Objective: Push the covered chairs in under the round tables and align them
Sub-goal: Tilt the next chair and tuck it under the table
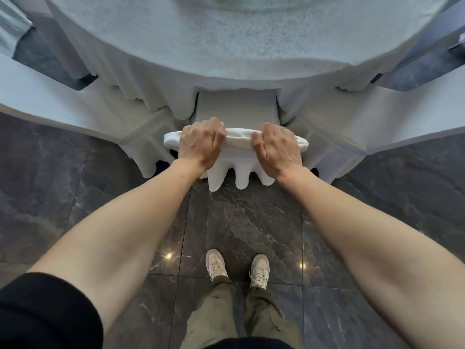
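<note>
Head view: the left hand (pixel 201 143) and the right hand (pixel 276 147) both grip the backrest top of the middle covered chair (pixel 236 114), fingers curled over it. Its seat is partly under the round surface (pixel 226 41), between the left chair (pixel 75 107) and the right chair (pixel 364 117). I judge it is nearly in, and only the final aligning is left.

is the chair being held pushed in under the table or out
Partly in: the chair seat runs under the tablecloth hem; left hand and right hand grip its backrest outside.
</note>
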{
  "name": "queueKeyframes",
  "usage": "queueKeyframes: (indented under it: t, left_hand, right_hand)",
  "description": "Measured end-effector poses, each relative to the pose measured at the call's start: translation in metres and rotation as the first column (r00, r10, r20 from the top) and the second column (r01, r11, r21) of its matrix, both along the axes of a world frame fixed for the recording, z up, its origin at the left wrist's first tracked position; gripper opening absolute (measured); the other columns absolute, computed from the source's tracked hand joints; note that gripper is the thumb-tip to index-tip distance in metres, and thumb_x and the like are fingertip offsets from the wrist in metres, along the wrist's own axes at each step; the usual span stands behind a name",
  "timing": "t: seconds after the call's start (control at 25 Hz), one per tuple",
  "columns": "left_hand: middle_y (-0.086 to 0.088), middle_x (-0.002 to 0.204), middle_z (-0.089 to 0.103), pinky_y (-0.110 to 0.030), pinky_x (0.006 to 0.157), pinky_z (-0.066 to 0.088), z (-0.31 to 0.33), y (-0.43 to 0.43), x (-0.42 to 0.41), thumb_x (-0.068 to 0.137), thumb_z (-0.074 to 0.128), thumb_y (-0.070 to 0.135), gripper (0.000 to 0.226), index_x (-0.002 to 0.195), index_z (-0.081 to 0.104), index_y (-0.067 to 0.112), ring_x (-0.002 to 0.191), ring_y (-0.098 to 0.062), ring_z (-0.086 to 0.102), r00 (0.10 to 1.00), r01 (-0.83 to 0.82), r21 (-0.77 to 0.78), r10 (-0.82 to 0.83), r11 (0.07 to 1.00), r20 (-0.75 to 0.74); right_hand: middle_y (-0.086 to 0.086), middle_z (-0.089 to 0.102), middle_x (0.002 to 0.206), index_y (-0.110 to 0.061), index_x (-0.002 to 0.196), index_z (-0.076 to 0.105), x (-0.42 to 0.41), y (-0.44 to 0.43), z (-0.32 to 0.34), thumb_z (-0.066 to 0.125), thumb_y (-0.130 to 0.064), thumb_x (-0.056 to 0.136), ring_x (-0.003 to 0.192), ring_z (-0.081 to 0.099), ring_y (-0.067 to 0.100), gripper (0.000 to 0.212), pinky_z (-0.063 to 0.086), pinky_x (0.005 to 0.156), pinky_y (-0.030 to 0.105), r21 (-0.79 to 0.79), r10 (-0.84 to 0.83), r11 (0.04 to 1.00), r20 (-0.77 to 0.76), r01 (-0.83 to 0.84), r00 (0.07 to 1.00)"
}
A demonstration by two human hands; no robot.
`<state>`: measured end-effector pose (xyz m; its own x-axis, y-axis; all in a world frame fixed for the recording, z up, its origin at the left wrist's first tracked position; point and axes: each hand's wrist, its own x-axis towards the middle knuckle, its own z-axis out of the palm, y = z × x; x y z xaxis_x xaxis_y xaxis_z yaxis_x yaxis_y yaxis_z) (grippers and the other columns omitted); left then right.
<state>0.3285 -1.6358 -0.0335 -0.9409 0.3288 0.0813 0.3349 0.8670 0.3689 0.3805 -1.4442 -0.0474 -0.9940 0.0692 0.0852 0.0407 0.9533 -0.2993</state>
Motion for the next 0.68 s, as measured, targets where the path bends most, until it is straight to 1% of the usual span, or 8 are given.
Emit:
queueKeyframes:
  t: [0.04, 0.08, 0.12, 0.2, 0.32, 0.48, 0.56, 0.68]
  left_hand:
    - [-0.012, 0.093, 0.062, -0.039, 0.078, 0.036, 0.005, -0.002, 0.009, 0.094, 0.012, 0.045, 0.054, 0.099, 0.055, 0.013, 0.085, -0.030, 0.054, 0.999, 0.031, 0.001, -0.031, 1.000, 0.015]
    - [-0.012, 0.106, 0.062, -0.042, 0.087, 0.037, 0.011, -0.003, 0.017, 0.096, 0.013, 0.046, 0.054, 0.110, 0.054, 0.013, 0.096, -0.030, 0.055, 0.996, 0.085, 0.007, -0.085, 0.996, 0.020]
    - [-0.012, 0.116, 0.061, -0.043, 0.094, 0.036, 0.018, -0.002, 0.023, 0.098, 0.016, 0.047, 0.054, 0.120, 0.052, 0.013, 0.105, -0.030, 0.054, 0.989, 0.151, 0.015, -0.151, 0.988, 0.010]
    - [-0.012, 0.127, 0.056, -0.042, 0.101, 0.035, 0.032, 0.003, 0.038, 0.099, 0.021, 0.046, 0.053, 0.129, 0.048, 0.011, 0.115, -0.028, 0.052, 0.964, 0.264, 0.023, -0.263, 0.964, -0.030]
    - [-0.011, 0.134, 0.053, -0.041, 0.104, 0.034, 0.051, 0.018, 0.053, 0.099, 0.024, 0.045, 0.053, 0.133, 0.047, 0.012, 0.120, -0.026, 0.049, 0.949, 0.314, 0.053, -0.311, 0.948, -0.059]
    - [-0.009, 0.135, 0.053, -0.040, 0.104, 0.035, 0.066, 0.058, 0.069, 0.097, 0.026, 0.046, 0.052, 0.133, 0.048, 0.014, 0.122, -0.025, 0.049, 0.914, 0.405, 0.081, -0.401, 0.911, -0.056]
    - [-0.008, 0.136, 0.053, -0.040, 0.103, 0.036, 0.073, 0.087, 0.078, 0.097, 0.026, 0.047, 0.053, 0.133, 0.048, 0.015, 0.123, -0.025, 0.049, 0.900, 0.436, 0.100, -0.432, 0.894, -0.058]
    - [-0.008, 0.135, 0.053, -0.039, 0.102, 0.038, 0.084, 0.138, 0.093, 0.096, 0.025, 0.047, 0.055, 0.133, 0.048, 0.014, 0.123, -0.025, 0.049, 0.879, 0.476, 0.144, -0.470, 0.868, -0.074]
  right_hand:
    - [0.015, 0.059, 0.106, -0.009, 0.109, 0.051, 0.013, 0.001, 0.005, 0.013, -0.054, 0.096, 0.099, 0.053, 0.033, 0.061, 0.040, 0.087, 0.043, 0.010, 0.029, 0.999, 0.052, -0.030, 0.998]
    - [0.015, 0.054, 0.123, -0.010, 0.124, 0.046, 0.023, 0.004, 0.010, 0.014, -0.056, 0.096, 0.114, 0.049, 0.032, 0.063, 0.037, 0.100, 0.045, -0.002, 0.062, 0.998, 0.110, -0.062, 0.992]
    - [0.015, 0.047, 0.136, -0.011, 0.135, 0.039, 0.032, 0.009, 0.018, 0.016, -0.057, 0.096, 0.126, 0.043, 0.032, 0.065, 0.033, 0.107, 0.047, -0.030, 0.092, 0.996, 0.161, -0.089, 0.983]
    - [0.015, 0.038, 0.148, -0.011, 0.146, 0.028, 0.051, 0.019, 0.038, 0.020, -0.056, 0.098, 0.135, 0.037, 0.032, 0.066, 0.030, 0.112, 0.048, -0.050, 0.130, 0.991, 0.186, -0.123, 0.974]
    - [0.017, 0.037, 0.150, -0.009, 0.147, 0.029, 0.071, 0.035, 0.068, 0.026, -0.049, 0.101, 0.137, 0.036, 0.031, 0.061, 0.029, 0.113, 0.045, -0.015, 0.100, 0.995, 0.124, -0.099, 0.987]
    - [0.016, 0.037, 0.150, -0.009, 0.146, 0.031, 0.097, 0.062, 0.090, 0.031, -0.045, 0.103, 0.138, 0.035, 0.030, 0.056, 0.027, 0.113, 0.042, -0.002, -0.004, 1.000, 0.088, 0.004, 0.996]
    - [0.015, 0.037, 0.150, -0.010, 0.146, 0.032, 0.111, 0.082, 0.097, 0.032, -0.045, 0.102, 0.138, 0.035, 0.030, 0.056, 0.027, 0.112, 0.042, -0.010, -0.055, 0.998, 0.079, 0.056, 0.995]
    - [0.013, 0.038, 0.150, -0.012, 0.145, 0.032, 0.129, 0.127, 0.105, 0.026, -0.053, 0.099, 0.137, 0.037, 0.030, 0.062, 0.031, 0.112, 0.045, -0.014, -0.119, 0.993, 0.062, 0.120, 0.991]
